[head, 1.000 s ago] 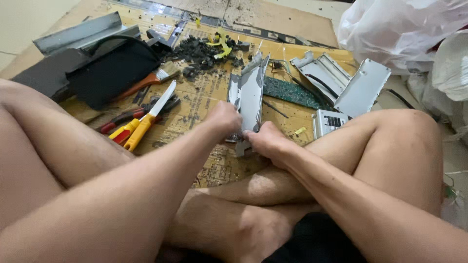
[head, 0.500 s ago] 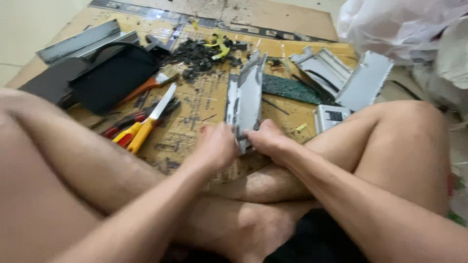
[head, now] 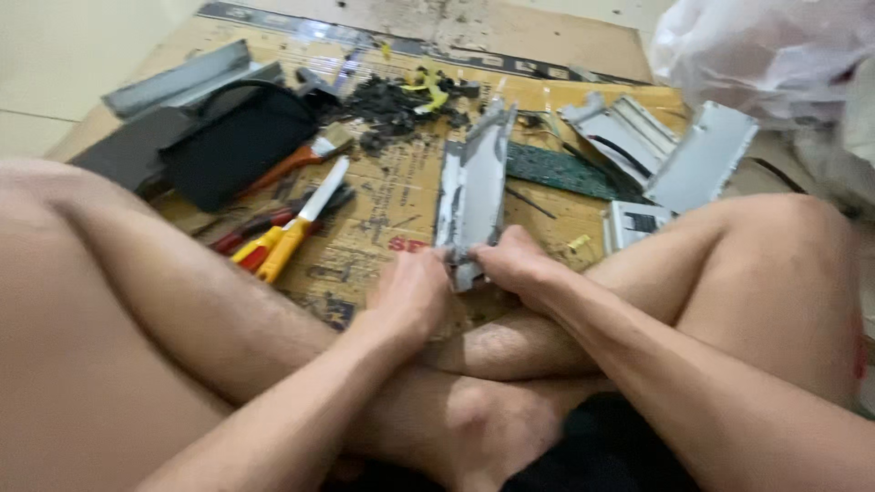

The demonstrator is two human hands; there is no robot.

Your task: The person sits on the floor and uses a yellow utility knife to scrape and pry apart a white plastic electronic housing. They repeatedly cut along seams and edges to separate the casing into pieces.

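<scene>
A long grey metal casing (head: pixel 476 187) lies lengthwise on the cardboard sheet (head: pixel 383 214), its near end just in front of my crossed legs. My right hand (head: pixel 512 262) grips that near end from the right. My left hand (head: pixel 412 293) is closed against the same end from the left, fingers curled on its edge. Both forearms reach in over my bare legs.
Pliers with red and yellow handles (head: pixel 266 244) and a white-handled tool (head: pixel 321 187) lie to the left. A black pouch (head: pixel 239 138), grey metal strips (head: pixel 178 84), dark debris (head: pixel 396 100), a green circuit board (head: pixel 558 169), light metal housings (head: pixel 670 150) and a white plastic bag (head: pixel 775 50) surround them.
My left hand has slid down from higher on the casing to its near end. The right hand stays on the casing, and the view has shifted slightly.
</scene>
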